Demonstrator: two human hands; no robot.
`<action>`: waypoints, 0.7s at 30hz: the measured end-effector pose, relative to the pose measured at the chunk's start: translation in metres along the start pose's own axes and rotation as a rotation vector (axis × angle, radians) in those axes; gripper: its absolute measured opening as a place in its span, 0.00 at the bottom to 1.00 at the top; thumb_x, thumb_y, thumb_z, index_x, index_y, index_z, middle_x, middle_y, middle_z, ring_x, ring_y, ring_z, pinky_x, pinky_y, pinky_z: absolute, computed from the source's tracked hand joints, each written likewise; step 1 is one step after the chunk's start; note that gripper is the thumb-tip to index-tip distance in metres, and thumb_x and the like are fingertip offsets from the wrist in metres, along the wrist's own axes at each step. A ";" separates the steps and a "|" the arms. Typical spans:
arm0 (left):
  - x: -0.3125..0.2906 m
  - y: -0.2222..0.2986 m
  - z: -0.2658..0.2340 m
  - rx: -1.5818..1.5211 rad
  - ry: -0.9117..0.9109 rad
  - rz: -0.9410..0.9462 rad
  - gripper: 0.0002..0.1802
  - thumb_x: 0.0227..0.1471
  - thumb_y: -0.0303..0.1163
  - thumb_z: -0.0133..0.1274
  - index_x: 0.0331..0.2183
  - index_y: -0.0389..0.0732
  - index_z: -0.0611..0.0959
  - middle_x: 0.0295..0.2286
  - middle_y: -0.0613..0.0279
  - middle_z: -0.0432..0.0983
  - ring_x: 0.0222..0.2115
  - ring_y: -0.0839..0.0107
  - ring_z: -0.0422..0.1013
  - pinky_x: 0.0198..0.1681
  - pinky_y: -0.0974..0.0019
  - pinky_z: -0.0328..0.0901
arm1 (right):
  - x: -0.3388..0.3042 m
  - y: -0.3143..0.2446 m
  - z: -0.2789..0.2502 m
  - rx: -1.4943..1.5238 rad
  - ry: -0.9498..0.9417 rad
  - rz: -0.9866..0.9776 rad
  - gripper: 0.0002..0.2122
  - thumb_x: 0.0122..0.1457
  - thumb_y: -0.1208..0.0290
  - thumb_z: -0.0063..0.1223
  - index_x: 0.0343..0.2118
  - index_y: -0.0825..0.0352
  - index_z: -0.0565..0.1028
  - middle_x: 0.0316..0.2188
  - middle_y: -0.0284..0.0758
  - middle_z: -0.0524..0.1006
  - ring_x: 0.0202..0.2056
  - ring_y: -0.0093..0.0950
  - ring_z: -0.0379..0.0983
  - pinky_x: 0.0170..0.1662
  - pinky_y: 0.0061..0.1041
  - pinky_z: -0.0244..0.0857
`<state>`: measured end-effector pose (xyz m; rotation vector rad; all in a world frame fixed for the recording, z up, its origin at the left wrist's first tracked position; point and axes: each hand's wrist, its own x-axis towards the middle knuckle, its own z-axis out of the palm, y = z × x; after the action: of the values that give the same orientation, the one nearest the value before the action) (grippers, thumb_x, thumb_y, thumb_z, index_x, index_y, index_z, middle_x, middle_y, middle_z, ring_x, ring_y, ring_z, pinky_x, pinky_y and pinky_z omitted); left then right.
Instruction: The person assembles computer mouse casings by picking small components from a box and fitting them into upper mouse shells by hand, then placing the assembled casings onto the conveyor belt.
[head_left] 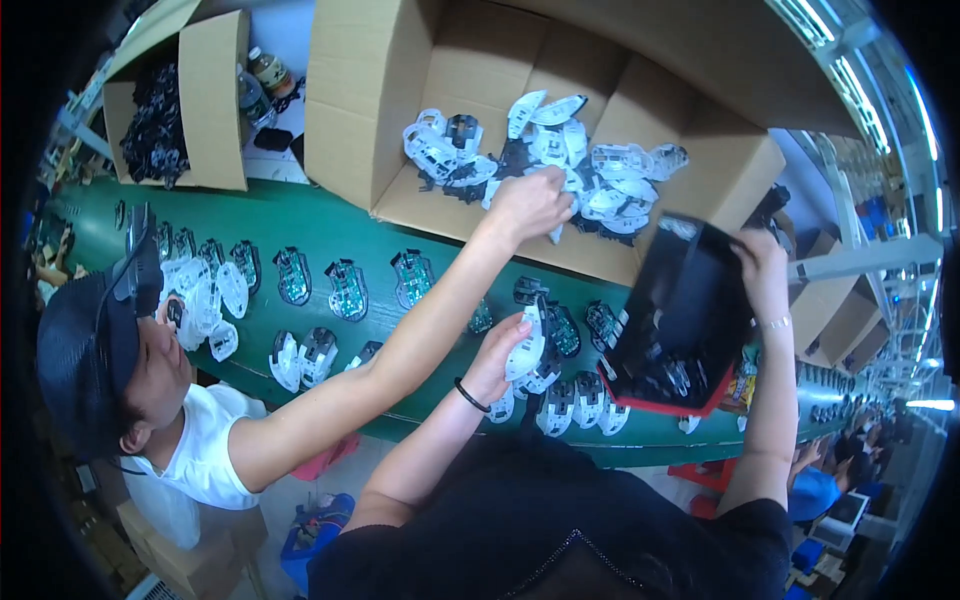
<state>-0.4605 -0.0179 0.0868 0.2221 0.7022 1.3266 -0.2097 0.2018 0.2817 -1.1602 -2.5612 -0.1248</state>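
My left hand (492, 362), a black band on its wrist, is closed around a white computer mouse shell (527, 345) above the bench. My right hand (763, 262) grips the upper right rim of a black plastic bin (690, 290), which is tilted. Small dark and clear parts (678, 376) lie low inside the bin, and a red edge (670, 408) shows under it. Just below my left hand stand several white and black mouse bodies (556, 408). Green circuit boards in black mouse bases (563, 330) lie beyond it.
A large cardboard box (400, 200) at the back holds a pile of white mouse shells (615, 190). A co-worker's arm (400, 365) crosses from the left, its hand (535, 203) at that pile. Mouse bases with boards (347, 290) line the green bench (260, 355). Bottles (270, 72) stand back left.
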 end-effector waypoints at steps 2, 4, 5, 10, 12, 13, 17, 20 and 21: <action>-0.002 0.001 -0.005 -0.032 -0.025 0.004 0.25 0.50 0.47 0.48 0.45 0.40 0.72 0.32 0.66 0.74 0.31 0.76 0.71 0.21 0.75 0.64 | 0.026 -0.007 0.017 -0.014 0.043 -0.043 0.07 0.45 0.80 0.51 0.29 0.68 0.75 0.28 0.43 0.74 0.34 0.42 0.69 0.39 0.36 0.63; -0.005 0.001 -0.007 -0.040 0.015 -0.002 0.26 0.50 0.47 0.48 0.46 0.40 0.72 0.32 0.66 0.74 0.31 0.75 0.71 0.22 0.75 0.64 | 0.058 -0.013 0.035 -0.037 0.109 -0.110 0.05 0.46 0.78 0.50 0.28 0.68 0.75 0.27 0.43 0.74 0.34 0.42 0.69 0.39 0.37 0.63; -0.006 0.001 -0.009 -0.063 0.062 0.003 0.26 0.50 0.48 0.48 0.46 0.40 0.72 0.32 0.66 0.74 0.32 0.74 0.71 0.22 0.74 0.64 | 0.073 -0.015 0.042 -0.071 0.063 -0.106 0.05 0.46 0.78 0.50 0.27 0.69 0.74 0.28 0.43 0.74 0.35 0.42 0.69 0.40 0.37 0.63; -0.013 0.006 -0.015 -0.078 0.102 0.025 0.26 0.50 0.48 0.48 0.46 0.41 0.72 0.31 0.66 0.74 0.32 0.73 0.70 0.23 0.72 0.63 | 0.107 -0.022 0.058 -0.081 0.133 -0.010 0.07 0.47 0.79 0.51 0.30 0.67 0.76 0.29 0.43 0.76 0.35 0.40 0.71 0.41 0.36 0.65; -0.016 0.012 -0.014 -0.092 0.105 0.034 0.22 0.51 0.47 0.48 0.42 0.42 0.73 0.30 0.66 0.73 0.32 0.74 0.71 0.23 0.72 0.64 | 0.118 -0.027 0.057 -0.053 0.172 -0.098 0.07 0.47 0.78 0.51 0.31 0.67 0.76 0.30 0.42 0.76 0.36 0.39 0.71 0.42 0.36 0.65; -0.016 0.014 -0.012 -0.109 0.096 0.044 0.18 0.51 0.46 0.49 0.37 0.43 0.74 0.30 0.66 0.73 0.31 0.74 0.71 0.23 0.71 0.65 | 0.124 -0.025 0.061 -0.053 0.175 -0.085 0.07 0.47 0.78 0.51 0.31 0.67 0.76 0.30 0.42 0.76 0.36 0.39 0.71 0.42 0.36 0.65; -0.014 0.019 -0.001 -0.105 0.078 0.047 0.23 0.51 0.47 0.48 0.43 0.41 0.73 0.29 0.65 0.73 0.30 0.74 0.71 0.22 0.72 0.65 | 0.148 0.003 0.103 -0.129 0.061 -0.084 0.08 0.47 0.80 0.49 0.31 0.65 0.77 0.31 0.40 0.77 0.38 0.39 0.71 0.43 0.34 0.66; -0.009 0.019 0.002 -0.111 0.038 0.025 0.26 0.51 0.48 0.47 0.46 0.40 0.72 0.29 0.65 0.73 0.30 0.75 0.71 0.23 0.72 0.64 | 0.152 0.025 0.136 -0.089 0.120 -0.018 0.09 0.48 0.81 0.47 0.32 0.65 0.77 0.32 0.40 0.76 0.38 0.39 0.71 0.44 0.35 0.65; -0.006 0.019 0.002 -0.104 0.034 0.017 0.26 0.51 0.48 0.47 0.46 0.40 0.72 0.29 0.65 0.73 0.30 0.75 0.71 0.23 0.72 0.64 | 0.152 0.033 0.141 -0.082 0.144 0.016 0.09 0.49 0.80 0.47 0.32 0.64 0.77 0.32 0.40 0.76 0.38 0.39 0.71 0.44 0.35 0.65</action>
<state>-0.4747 -0.0185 0.1008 0.1226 0.6590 1.3820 -0.3150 0.3621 0.1966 -1.1565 -2.4402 -0.3011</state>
